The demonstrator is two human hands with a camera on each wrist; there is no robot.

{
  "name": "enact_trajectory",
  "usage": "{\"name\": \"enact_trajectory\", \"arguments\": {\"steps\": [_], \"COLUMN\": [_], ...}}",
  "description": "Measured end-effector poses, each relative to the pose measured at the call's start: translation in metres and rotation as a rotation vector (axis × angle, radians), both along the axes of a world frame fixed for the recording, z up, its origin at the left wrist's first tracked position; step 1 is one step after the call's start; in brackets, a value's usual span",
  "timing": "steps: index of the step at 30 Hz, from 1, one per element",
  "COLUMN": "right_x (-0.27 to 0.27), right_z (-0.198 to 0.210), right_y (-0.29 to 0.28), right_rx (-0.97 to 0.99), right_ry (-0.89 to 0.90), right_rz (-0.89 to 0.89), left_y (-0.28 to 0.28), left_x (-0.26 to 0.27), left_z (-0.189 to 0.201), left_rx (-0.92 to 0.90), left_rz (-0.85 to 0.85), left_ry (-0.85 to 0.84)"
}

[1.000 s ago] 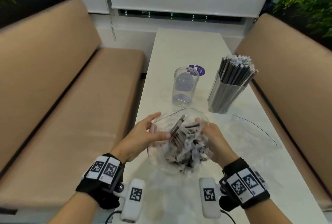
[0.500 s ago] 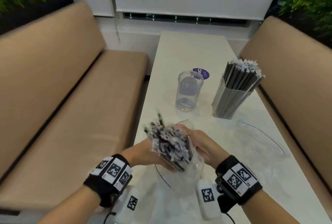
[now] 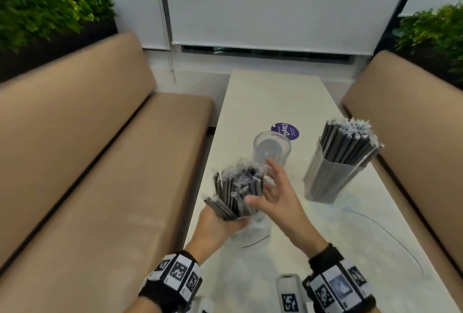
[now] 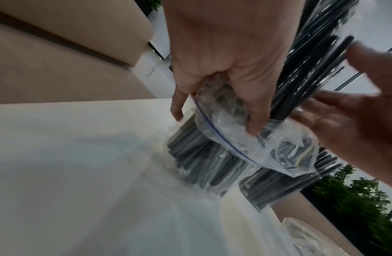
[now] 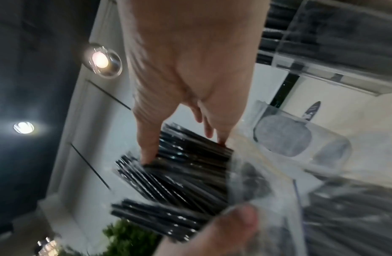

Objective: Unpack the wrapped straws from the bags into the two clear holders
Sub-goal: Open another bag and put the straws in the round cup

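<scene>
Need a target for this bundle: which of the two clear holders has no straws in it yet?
The round clear holder, just beyond the right hand, in front of the purple sticker. The square holder to its right is packed with wrapped straws.

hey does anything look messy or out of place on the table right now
Slightly. The straw bundle in the left hand is splayed unevenly, not squared up. An emptied clear bag lies crumpled on the table. Nothing looks spilled or damaged.
</scene>
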State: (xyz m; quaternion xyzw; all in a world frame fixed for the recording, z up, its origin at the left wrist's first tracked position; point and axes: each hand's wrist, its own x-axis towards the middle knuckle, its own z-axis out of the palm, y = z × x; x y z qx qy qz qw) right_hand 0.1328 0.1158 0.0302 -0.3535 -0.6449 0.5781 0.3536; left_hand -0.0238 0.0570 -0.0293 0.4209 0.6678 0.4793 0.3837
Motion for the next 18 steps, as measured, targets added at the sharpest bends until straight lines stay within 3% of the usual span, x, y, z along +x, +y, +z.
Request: {"name": "enact_trajectory", "arguments": {"steps": [4,10,18], "right_x": [-0.01,-0.011,-0.009], "right_z": [-0.013,0.002,0.032], "right_y": [0.016,0.035,0.057], "right_rx": [0.147,0.251,0.319], "right_ry": [-0.14,-0.243,-0.197], "right_rz": [-0.048,-0.046,-0.107], "left_y": [0.01,0.021,0.048], "left_x": [-0.009,-0.02,-0.032], "left_z": [-0.008,0.005,0.034], "left_rx": [-0.023,-0.009,0.009], "left_rz": [0.007,-0.133,-0.235], "left_ry": [-0.03,-0.035,-0.04]}}
